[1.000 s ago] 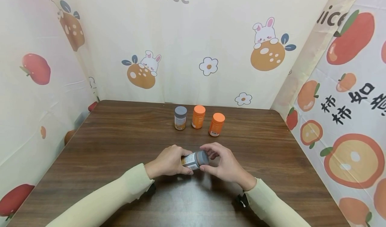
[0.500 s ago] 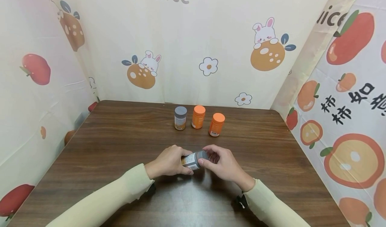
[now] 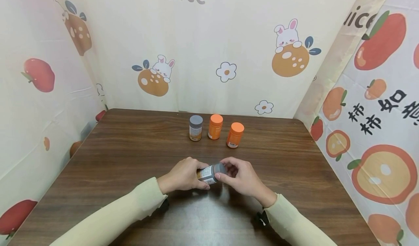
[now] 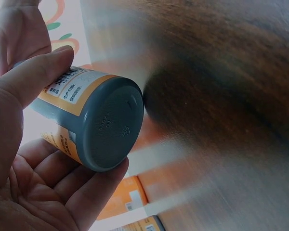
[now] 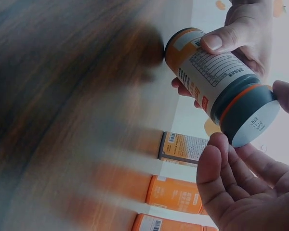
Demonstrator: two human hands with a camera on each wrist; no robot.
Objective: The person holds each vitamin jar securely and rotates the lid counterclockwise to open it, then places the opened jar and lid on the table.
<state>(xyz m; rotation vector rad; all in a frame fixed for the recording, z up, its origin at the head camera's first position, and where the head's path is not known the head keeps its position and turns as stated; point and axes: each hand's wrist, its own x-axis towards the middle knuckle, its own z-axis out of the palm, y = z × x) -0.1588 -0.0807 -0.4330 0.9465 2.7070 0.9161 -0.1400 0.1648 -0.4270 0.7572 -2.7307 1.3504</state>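
Observation:
In the head view a supplement bottle [image 3: 206, 175] with a white and orange label lies tilted on its side between the hands. My left hand [image 3: 184, 175] grips its body, thumb on one side and fingers on the other. The left wrist view shows the bottle's dark grey base [image 4: 113, 127] facing out. My right hand [image 3: 242, 178] pinches the grey screw cap [image 5: 253, 118] between thumb and fingertips. A thin orange band shows just under the cap in the right wrist view.
Behind the hands, a grey-capped bottle [image 3: 195, 128] and two orange bottles [image 3: 215, 127] stand upright on the brown wooden table [image 3: 131, 140]. A printed curtain [image 3: 196, 39] encloses the table at the back and sides.
My right hand has closed in on the cap, its thumb moving from beside the edge onto the cap's side. The left hand and bottle have stayed in place.

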